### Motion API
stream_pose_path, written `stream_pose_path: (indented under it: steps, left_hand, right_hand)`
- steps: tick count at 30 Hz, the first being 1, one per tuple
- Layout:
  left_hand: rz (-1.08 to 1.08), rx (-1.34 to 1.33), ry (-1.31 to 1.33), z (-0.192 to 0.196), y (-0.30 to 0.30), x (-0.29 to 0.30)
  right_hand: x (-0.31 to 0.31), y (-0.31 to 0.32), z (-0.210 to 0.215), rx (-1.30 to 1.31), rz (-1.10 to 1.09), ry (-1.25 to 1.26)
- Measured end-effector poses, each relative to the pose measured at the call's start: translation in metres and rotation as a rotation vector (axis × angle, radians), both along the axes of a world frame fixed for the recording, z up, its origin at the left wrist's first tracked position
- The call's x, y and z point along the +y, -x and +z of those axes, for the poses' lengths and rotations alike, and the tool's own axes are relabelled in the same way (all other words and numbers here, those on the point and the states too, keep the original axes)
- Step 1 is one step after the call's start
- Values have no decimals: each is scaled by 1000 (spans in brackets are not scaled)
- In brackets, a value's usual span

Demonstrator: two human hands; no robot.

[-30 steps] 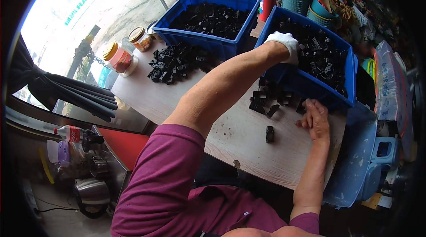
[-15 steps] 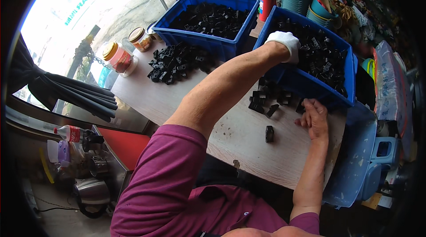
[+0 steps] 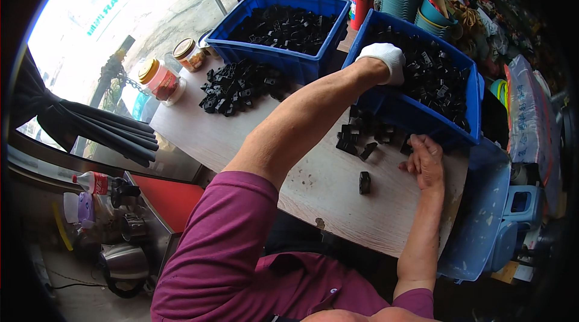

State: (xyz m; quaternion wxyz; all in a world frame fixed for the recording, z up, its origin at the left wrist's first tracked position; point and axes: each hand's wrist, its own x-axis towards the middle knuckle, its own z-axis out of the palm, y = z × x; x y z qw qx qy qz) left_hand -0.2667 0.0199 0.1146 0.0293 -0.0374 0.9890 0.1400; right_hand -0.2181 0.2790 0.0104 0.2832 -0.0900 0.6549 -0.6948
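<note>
My left hand (image 3: 386,58), in a white glove, reaches over the near left side of the right blue bin (image 3: 416,124). The bin holds a heap of small black plastic parts (image 3: 434,78); the gloved fingers are hidden from view. My bare right hand (image 3: 427,159) rests at the right of the table, its fingers curled round a black plastic part (image 3: 406,144) just in front of that bin. Several loose black parts (image 3: 356,138) lie left of this hand. A single black part (image 3: 364,183) stands apart, nearer to me.
Another blue bin (image 3: 271,58) full of black parts stands at the back left. Beside it are a pile of black parts (image 3: 238,88) and two lidded jars (image 3: 161,81). A light blue plastic tub (image 3: 476,231) sits off the table's right edge, and a red-topped cabinet (image 3: 166,198) at left.
Both hands stay almost in place. The whole view has shifted very slightly; the parts on the table lie as before.
</note>
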Motion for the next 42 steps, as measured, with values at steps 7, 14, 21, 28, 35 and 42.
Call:
stream_pose_path:
  steps: [7, 14, 21, 28, 35, 42]
  left_hand:
    - [48, 91, -54, 6, -6, 1]
    - [50, 77, -29, -1, -2, 3]
    - [72, 224, -85, 1, 0, -1]
    - [162, 415, -195, 1, -5, -1]
    - [143, 808, -388, 8, -10, -2]
    - [-82, 1105, -444, 15, -39, 16]
  right_hand:
    - [0, 1, -1, 34, -13, -8]
    - [-2, 1, -3, 11, -50, 9]
    - [-5, -1, 0, 59, -87, 46]
    - [-7, -4, 0, 9, -178, 83]
    - [-7, -3, -5, 68, -196, 88]
    - [-16, -1, -4, 10, -224, 86]
